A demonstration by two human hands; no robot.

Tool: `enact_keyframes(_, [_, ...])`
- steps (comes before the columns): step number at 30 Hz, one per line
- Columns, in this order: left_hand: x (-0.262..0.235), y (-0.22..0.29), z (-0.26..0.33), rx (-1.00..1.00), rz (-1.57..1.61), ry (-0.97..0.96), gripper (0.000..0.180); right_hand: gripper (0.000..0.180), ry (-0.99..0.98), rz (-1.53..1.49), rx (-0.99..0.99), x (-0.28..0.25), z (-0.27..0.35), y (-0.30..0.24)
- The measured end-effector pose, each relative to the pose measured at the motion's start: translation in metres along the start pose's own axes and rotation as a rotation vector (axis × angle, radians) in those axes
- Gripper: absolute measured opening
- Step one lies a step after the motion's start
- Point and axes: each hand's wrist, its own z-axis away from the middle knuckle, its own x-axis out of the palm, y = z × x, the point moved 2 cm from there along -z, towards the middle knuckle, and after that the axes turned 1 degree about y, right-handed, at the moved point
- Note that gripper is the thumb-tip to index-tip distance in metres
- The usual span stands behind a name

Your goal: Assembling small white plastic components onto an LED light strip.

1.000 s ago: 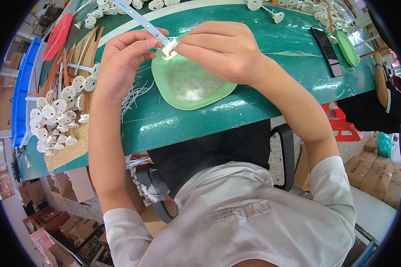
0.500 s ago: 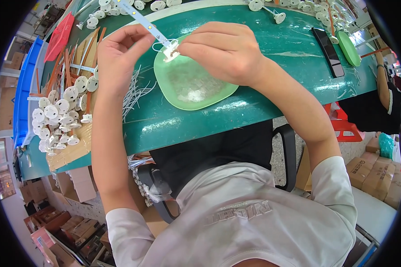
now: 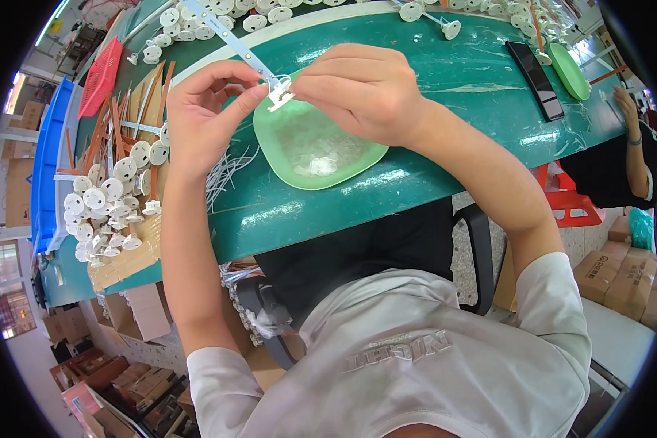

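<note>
The piece in hand looks part-done: a slim, flat, pale blue strip dotted with small yellow squares (image 3: 233, 45) meets a small white plastic fitting (image 3: 279, 96) above the green surface (image 3: 431, 139), just over the far rim of a bowl, and a thin white wire curves out beside the joint; whether the parts are fastened cannot be told. The right hand (image 3: 369, 91) pinches the fitting between thumb and fingertips; the left hand (image 3: 208, 109) is half curled beside the strip's lower end, and its contact there is unclear. Round white discs with small holes (image 3: 109, 196) lie heaped on a creased brown cardboard sheet (image 3: 128, 264) at the left, among narrow orange-brown strips (image 3: 113, 128); how many of these are complete does not show. The rounded, smooth, light green plastic bowl (image 3: 299, 182) holds clear, glinting scraps, too blurred to identify. Beside it, thin white wires (image 3: 228, 175) spread loosely, straight and supple-looking, across the glossy, scuffed surface.
</note>
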Motion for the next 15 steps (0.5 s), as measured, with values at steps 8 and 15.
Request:
enact_keyframes(8, [0.0004, 0.0067, -0.0023, 0.153, -0.296, -0.022, 0.02, 0.024, -0.018, -0.015, -0.037, -0.0004, 0.0, 0.0])
enact_keyframes(15, [0.0035, -0.001, 0.0012, 0.215, -0.137, 0.103, 0.024, 0.019, 0.032, -0.051, -0.016, -0.0042, -0.0056, 0.0001])
